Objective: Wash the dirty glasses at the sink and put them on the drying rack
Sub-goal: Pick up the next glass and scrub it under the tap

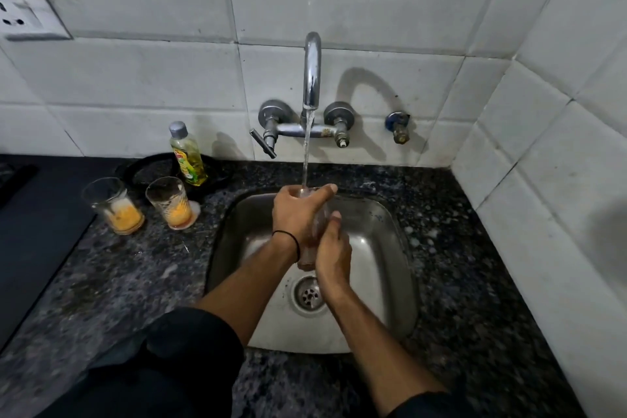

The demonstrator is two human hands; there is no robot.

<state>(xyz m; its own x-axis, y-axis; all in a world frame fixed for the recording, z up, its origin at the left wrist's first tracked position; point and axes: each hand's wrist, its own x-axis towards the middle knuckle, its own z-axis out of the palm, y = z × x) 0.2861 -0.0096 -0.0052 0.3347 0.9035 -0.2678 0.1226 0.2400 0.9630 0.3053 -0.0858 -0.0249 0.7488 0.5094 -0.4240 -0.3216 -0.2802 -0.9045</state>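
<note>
A clear drinking glass (306, 258) is held upright over the middle of a steel sink (383, 248), directly under a running stream of water (306, 153) that falls into its mouth. The left hand (293, 214) curls round the upper part of the glass, its fingers wrapped over the rim. The right hand (334, 254) grips the lower part, its thumb lying up the side. Most of the glass is hidden between the two hands. A thin black band (288, 237) circles the left wrist.

The drain (308, 293) sits just below the hands, at 6 o'clock from the glass. At 12 o'clock a curved chrome tap (312, 71) comes out of the wall, with a small separate valve (397, 127) at about 1 o'clock.

The sink is set in a dark speckled stone countertop (118, 282). On it, at 9 o'clock from the glass, stand two dirty glasses (113, 205) (171, 202) (each with orange residue at the bottom). Just behind them, at 10 o'clock, is a bottle of yellow-green dish liquid (188, 154).

White wall tiles (135, 78) cover the back wall and the right-hand wall. A white power socket (23, 10) sits far off at 10 o'clock.
</note>
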